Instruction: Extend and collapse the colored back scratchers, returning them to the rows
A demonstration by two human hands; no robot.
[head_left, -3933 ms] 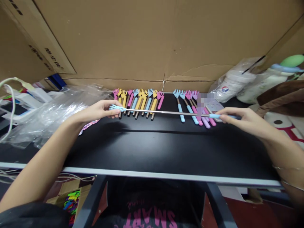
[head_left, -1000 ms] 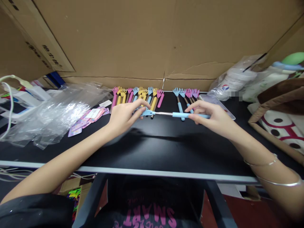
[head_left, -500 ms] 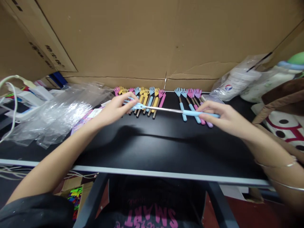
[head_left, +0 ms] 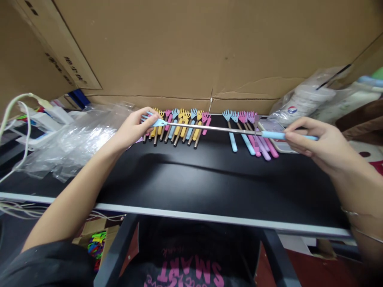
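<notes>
Scratcher (head_left: 230,130), blue, rod (head_left: 206,128) extended: above the table (head_left: 185,191) at twelve o'clock; claw (head_left: 160,122) toward nine, pinched by my left grip (head_left: 134,126); handle (head_left: 273,135) toward three, pinched by my right grip (head_left: 320,143). Hazard, I judge: hard tugging could slip the claw loose or strain the rod.

Light blue and silver back scratcher (head_left: 215,128), black tabletop (head_left: 203,193), brown cardboard (head_left: 167,52).

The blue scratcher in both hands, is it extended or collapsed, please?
Extended: its long metal rod shows bare between the clawed head and the blue handle.
</notes>
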